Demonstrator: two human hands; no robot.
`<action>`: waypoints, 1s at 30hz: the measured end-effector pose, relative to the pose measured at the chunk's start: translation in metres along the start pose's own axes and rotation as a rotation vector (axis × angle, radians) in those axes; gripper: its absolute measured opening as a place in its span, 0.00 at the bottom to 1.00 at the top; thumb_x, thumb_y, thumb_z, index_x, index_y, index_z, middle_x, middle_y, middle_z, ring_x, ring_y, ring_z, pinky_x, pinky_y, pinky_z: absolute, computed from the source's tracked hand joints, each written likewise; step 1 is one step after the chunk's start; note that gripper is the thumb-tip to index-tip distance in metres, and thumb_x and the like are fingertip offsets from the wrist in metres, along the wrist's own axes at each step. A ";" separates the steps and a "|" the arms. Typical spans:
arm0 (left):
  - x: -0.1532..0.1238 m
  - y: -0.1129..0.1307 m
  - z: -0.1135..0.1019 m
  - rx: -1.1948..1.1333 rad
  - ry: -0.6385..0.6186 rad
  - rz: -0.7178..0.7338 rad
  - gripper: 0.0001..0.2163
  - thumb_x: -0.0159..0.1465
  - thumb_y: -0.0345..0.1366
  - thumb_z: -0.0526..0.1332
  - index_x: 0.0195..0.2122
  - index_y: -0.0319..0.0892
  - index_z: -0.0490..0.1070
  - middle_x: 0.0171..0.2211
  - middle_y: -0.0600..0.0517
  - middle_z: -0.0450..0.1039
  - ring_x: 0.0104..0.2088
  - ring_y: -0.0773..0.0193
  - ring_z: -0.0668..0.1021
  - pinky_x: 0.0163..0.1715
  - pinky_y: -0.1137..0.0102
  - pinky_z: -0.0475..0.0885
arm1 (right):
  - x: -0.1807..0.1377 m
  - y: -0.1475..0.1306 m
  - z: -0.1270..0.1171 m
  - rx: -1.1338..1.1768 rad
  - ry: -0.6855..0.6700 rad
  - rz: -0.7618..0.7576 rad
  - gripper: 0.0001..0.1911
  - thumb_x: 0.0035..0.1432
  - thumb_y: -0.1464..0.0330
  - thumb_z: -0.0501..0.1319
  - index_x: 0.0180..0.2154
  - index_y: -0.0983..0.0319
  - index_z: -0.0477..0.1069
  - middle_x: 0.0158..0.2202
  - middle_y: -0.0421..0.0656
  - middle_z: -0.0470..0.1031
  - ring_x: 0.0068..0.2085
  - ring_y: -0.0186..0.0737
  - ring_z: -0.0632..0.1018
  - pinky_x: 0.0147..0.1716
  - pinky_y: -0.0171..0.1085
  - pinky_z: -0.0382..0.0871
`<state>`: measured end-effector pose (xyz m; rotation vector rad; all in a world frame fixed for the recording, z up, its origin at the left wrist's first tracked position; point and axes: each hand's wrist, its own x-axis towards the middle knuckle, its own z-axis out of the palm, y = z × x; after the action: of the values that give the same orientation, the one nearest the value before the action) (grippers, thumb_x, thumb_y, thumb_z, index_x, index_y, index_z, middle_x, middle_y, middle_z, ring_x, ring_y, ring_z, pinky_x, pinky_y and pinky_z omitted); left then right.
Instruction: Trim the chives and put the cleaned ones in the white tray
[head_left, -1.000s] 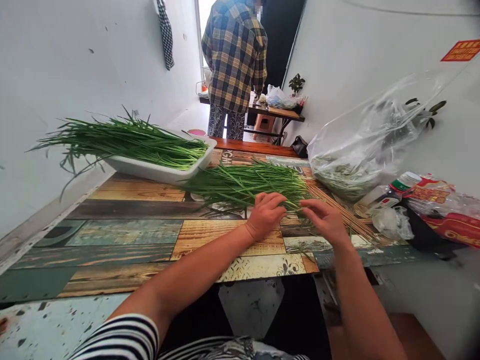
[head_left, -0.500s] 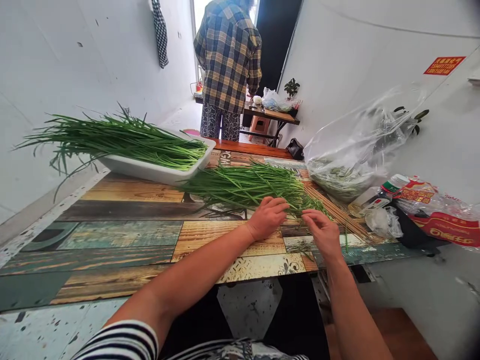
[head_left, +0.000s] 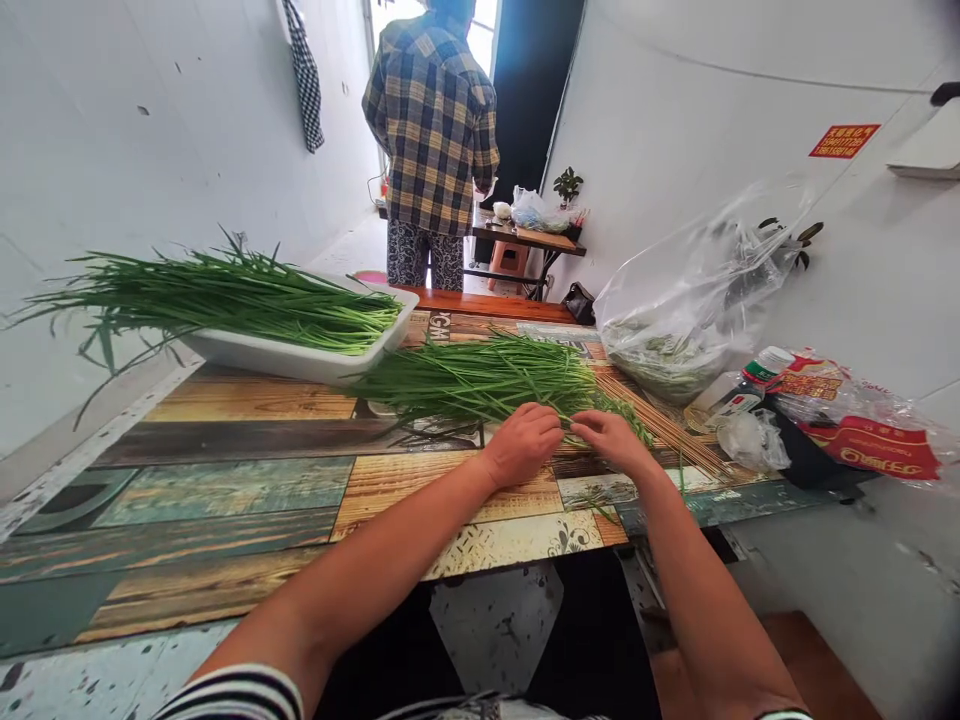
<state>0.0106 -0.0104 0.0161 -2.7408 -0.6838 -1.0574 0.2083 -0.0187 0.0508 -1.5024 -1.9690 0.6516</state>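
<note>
A loose bundle of green chives [head_left: 480, 378] lies across the patterned tabletop [head_left: 247, 480]. My left hand [head_left: 523, 443] rests curled on the near end of the bundle, fingers closed over the stalks. My right hand [head_left: 611, 438] sits beside it, pinching the chive ends where they meet my left hand. Thin wooden skewers [head_left: 667, 428] lie just right of the hands. A white tray [head_left: 300, 355] heaped with more chives [head_left: 217, 298] stands at the back left.
A clear plastic bag [head_left: 690, 300] with greens leans on the right wall, with a bottle [head_left: 739, 390] and red packets [head_left: 870, 430] beside it. A person in a plaid shirt [head_left: 431, 130] stands with their back to me at a farther table [head_left: 532, 238].
My hands have drawn closer together on the chive ends, the right one moving left toward the left. The view has tipped down slightly.
</note>
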 end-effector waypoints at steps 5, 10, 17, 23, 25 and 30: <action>0.001 0.002 -0.006 0.002 0.033 0.005 0.08 0.64 0.30 0.51 0.37 0.38 0.68 0.50 0.43 0.69 0.58 0.58 0.65 0.59 0.60 0.58 | -0.004 0.002 0.002 0.034 -0.151 -0.063 0.21 0.58 0.53 0.52 0.22 0.61 0.62 0.20 0.35 0.59 0.25 0.32 0.61 0.25 0.33 0.54; 0.003 0.007 -0.012 0.039 -0.035 0.075 0.07 0.63 0.34 0.53 0.37 0.39 0.68 0.48 0.45 0.69 0.56 0.56 0.67 0.60 0.59 0.55 | -0.021 -0.003 -0.004 -0.001 -0.296 -0.100 0.22 0.61 0.54 0.50 0.22 0.61 0.59 0.21 0.35 0.56 0.24 0.31 0.58 0.24 0.32 0.52; 0.002 0.004 -0.003 0.011 -0.202 0.120 0.13 0.66 0.29 0.51 0.51 0.41 0.63 0.43 0.47 0.73 0.41 0.63 0.75 0.50 0.63 0.62 | -0.030 -0.003 -0.010 -0.019 -0.344 -0.137 0.20 0.61 0.54 0.50 0.27 0.60 0.68 0.24 0.37 0.66 0.28 0.34 0.65 0.29 0.33 0.59; 0.000 0.007 0.001 0.076 -0.287 0.051 0.09 0.66 0.31 0.52 0.46 0.40 0.66 0.32 0.50 0.72 0.35 0.62 0.74 0.34 0.69 0.65 | -0.039 0.012 -0.016 0.141 -0.201 0.054 0.23 0.59 0.52 0.52 0.20 0.60 0.59 0.18 0.35 0.58 0.22 0.31 0.60 0.21 0.32 0.54; 0.000 0.009 0.000 0.105 -0.283 0.032 0.10 0.65 0.30 0.52 0.46 0.40 0.66 0.32 0.49 0.71 0.34 0.62 0.74 0.33 0.69 0.65 | -0.042 0.015 -0.017 0.257 -0.040 0.156 0.23 0.57 0.50 0.53 0.20 0.59 0.58 0.17 0.35 0.58 0.19 0.30 0.58 0.19 0.33 0.52; -0.001 0.007 -0.001 0.167 -0.267 -0.052 0.08 0.66 0.30 0.51 0.43 0.41 0.68 0.31 0.50 0.70 0.34 0.61 0.73 0.33 0.68 0.65 | -0.049 0.002 -0.009 0.366 0.106 0.277 0.25 0.51 0.45 0.54 0.22 0.59 0.64 0.17 0.37 0.63 0.17 0.31 0.61 0.16 0.34 0.53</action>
<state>0.0122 -0.0173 0.0166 -2.7543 -0.8419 -0.6153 0.2259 -0.0654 0.0491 -1.5500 -1.4773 0.9686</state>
